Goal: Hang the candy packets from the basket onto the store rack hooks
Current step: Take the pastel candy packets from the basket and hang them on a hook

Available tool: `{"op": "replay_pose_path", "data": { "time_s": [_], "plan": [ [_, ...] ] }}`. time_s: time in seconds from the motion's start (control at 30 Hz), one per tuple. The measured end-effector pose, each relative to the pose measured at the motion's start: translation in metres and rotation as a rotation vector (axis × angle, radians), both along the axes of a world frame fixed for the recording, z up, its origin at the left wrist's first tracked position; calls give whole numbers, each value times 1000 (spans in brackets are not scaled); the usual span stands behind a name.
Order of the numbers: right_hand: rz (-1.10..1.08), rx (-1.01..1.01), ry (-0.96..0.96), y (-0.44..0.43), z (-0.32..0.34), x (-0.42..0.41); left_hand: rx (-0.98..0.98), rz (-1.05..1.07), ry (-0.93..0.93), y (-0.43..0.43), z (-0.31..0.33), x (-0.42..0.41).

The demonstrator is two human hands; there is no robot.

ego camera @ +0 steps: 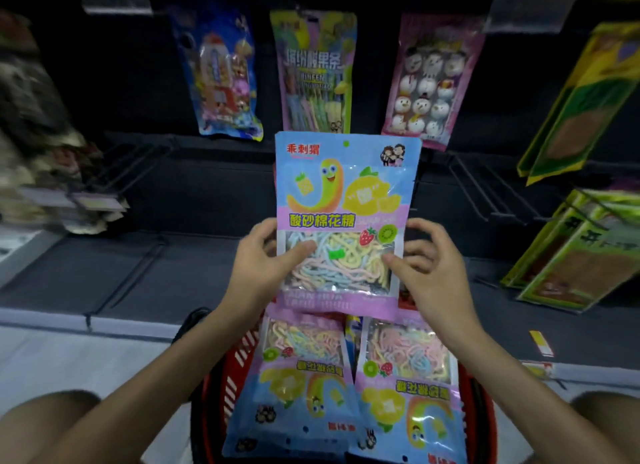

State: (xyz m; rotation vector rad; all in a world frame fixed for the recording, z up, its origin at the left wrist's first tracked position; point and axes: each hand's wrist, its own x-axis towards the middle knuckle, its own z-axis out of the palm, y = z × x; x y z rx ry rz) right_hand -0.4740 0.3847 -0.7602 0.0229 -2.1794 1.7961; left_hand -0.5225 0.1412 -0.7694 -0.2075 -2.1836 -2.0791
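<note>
Both hands, left (266,266) and right (429,266), pinch one packet (346,200) upright above the basket (221,387). Punch hole (345,144) on top: keep it level, thread it squarely onto a free hook (485,189).

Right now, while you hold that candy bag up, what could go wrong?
The left hand and right hand grip the candy packet low down, so its top with the hang hole may flop and miss a hook. The two packets sticking out of the red basket might slide off if bumped.
</note>
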Motion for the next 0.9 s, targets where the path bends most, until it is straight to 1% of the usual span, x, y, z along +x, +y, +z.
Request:
{"op": "replay_pose_path", "data": {
  "time_s": [0.13, 0.27, 0.37, 0.5, 0.67, 0.77, 0.9],
  "plan": [
    [-33, 88, 115, -17, 38, -1, -27, 103, 124, -6, 38, 6],
    [-63, 163, 247, -35, 83, -9, -3, 164, 245, -17, 86, 4],
    [-60, 167, 302, -47, 115, -16, -19, 193, 335, -27, 120, 2],
    [-49, 182, 389, -60, 157, -26, -18, 217, 400, -41, 165, -4],
    [-36, 235, 442, -79, 215, -48, -57, 293, 502, -54, 220, -29],
    [-49, 266, 463, -92, 250, -69, -60, 331, 526, -58, 253, -45],
    [-4, 245, 473, -107, 297, -91, 49, 306, 498, -68, 290, -65]
  ]
}}
